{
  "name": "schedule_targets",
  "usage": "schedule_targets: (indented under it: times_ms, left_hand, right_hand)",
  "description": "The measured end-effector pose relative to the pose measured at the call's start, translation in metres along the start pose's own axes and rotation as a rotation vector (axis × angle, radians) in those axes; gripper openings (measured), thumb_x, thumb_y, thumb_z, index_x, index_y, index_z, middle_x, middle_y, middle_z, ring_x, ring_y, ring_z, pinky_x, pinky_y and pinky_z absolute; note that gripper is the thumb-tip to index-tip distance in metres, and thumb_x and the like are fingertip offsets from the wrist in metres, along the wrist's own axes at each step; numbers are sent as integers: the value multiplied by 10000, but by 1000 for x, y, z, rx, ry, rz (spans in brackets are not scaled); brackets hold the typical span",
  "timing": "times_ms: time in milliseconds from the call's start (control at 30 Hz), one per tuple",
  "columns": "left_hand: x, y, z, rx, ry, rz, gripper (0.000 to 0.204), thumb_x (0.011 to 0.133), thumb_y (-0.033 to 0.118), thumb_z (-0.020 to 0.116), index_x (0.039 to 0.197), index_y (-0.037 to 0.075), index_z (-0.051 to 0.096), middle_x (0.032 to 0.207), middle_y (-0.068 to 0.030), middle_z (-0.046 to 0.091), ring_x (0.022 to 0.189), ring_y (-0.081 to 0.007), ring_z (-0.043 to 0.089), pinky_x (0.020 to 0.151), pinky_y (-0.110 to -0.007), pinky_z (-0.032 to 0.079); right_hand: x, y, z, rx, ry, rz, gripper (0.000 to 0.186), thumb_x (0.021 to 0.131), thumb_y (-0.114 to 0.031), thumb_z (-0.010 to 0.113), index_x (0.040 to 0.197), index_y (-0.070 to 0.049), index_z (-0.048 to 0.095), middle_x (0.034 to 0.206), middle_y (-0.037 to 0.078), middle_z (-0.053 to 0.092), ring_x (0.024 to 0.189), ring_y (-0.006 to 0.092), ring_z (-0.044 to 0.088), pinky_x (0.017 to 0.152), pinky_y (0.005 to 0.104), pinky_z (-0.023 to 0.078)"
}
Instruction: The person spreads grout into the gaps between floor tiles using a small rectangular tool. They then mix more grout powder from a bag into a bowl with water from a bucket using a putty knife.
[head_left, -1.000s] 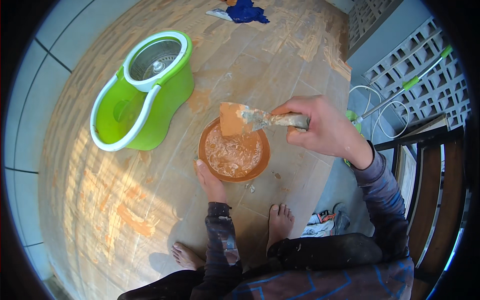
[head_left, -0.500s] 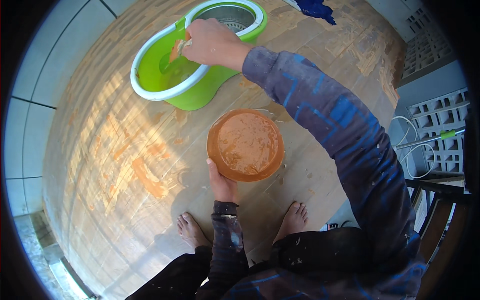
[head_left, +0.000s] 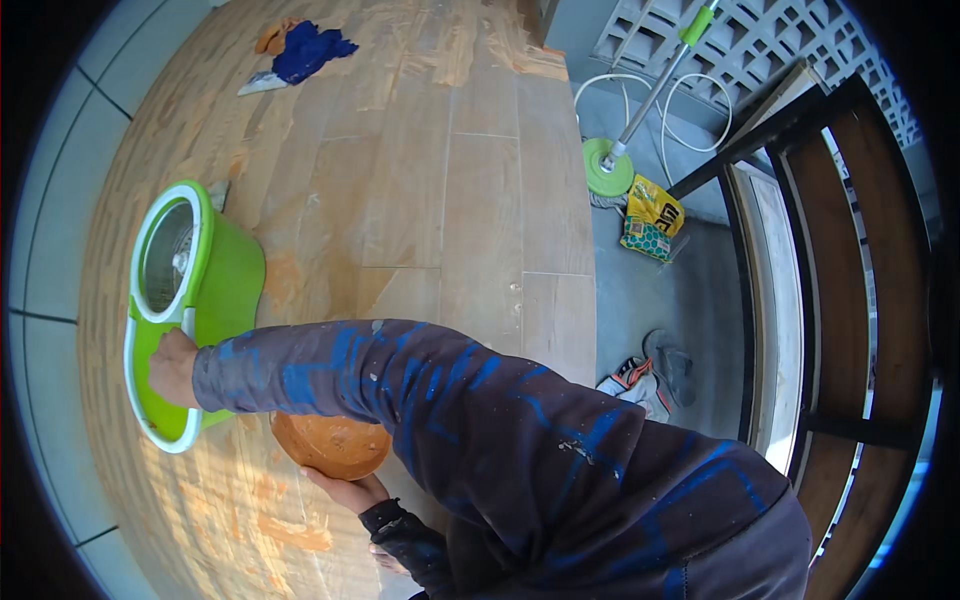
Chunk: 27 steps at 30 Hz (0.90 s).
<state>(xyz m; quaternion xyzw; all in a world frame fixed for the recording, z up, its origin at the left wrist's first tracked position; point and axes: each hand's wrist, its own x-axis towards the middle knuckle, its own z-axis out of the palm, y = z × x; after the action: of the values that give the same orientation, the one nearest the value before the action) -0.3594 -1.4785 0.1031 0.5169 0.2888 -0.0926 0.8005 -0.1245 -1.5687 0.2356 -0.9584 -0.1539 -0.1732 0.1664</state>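
My left hand (head_left: pixel 345 490) supports a round orange-brown bowl (head_left: pixel 292 445) from its near side, thumb against the rim. Orange paste fills the bowl, and my right sleeve covers its far part. To the left stands a green two-part mop bucket (head_left: pixel 235 270) with a white rim and a metal wringer basket (head_left: pixel 172 255). Over its nearer compartment my right hand (head_left: pixel 172 370) is closed, back of the hand up. Whatever its fingers hold is hidden beneath them.
Orange smears mark the wood-look floor (head_left: pixel 480 210). A blue cloth (head_left: pixel 310 52) lies far left. Past the floor's right edge are a mop (head_left: pixel 605 168), a yellow-and-green bag (head_left: pixel 655 208), a white hose (head_left: pixel 700 145), dark slippers (head_left: pixel 672 362) and a black-framed slatted panel (head_left: pixel 850 250).
My view has swung right, so bucket and bowl appear further left. My right hand is still at the bucket, but the orange-smeared piece in its fingers has gone out of sight.
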Motion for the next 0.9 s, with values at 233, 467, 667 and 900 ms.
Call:
schedule_targets:
  times_ms: [233, 467, 667, 900]
  left_hand:
    - [-14, -7, 30, 72, -203, 94, 727, 1025, 596, 348, 1554, 109, 247, 1548, -142, 351, 1398, -308, 398, 1172, -459, 332]
    - [2, -29, 55, 130, -276, 127, 589, 1075, 474, 340, 1411, 5, 455, 1329, -113, 583, 1193, -217, 568, 1027, -368, 450]
    - [-3, -29, 84, 226, -317, 190, 579, 1071, 470, 368, 1368, -8, 502, 1285, -93, 598, 1146, -167, 566, 993, -320, 449]
    - [10, -32, 103, 237, -306, 105, 600, 1056, 498, 401, 1311, -23, 553, 1232, -90, 626, 1130, -151, 565, 985, -305, 443]
  right_hand:
    - [-148, 64, -76, 509, 168, 95, 116, 695, -103, 638, 753, -24, 700, 813, 187, 677, 818, 369, 662, 710, 483, 526]
    - [-388, 159, -109, 710, 367, 832, 159, 904, -39, 644, 1056, -20, 687, 913, 37, 708, 796, 85, 631, 637, 243, 500]
    - [-491, 160, -131, 727, 368, 1258, 169, 935, -65, 654, 1081, 18, 673, 903, 23, 685, 846, 98, 623, 792, 253, 489]
    - [-417, 153, -153, 533, 210, 1020, 171, 951, -81, 638, 1100, -5, 671, 914, 56, 696, 861, 124, 632, 762, 266, 493]
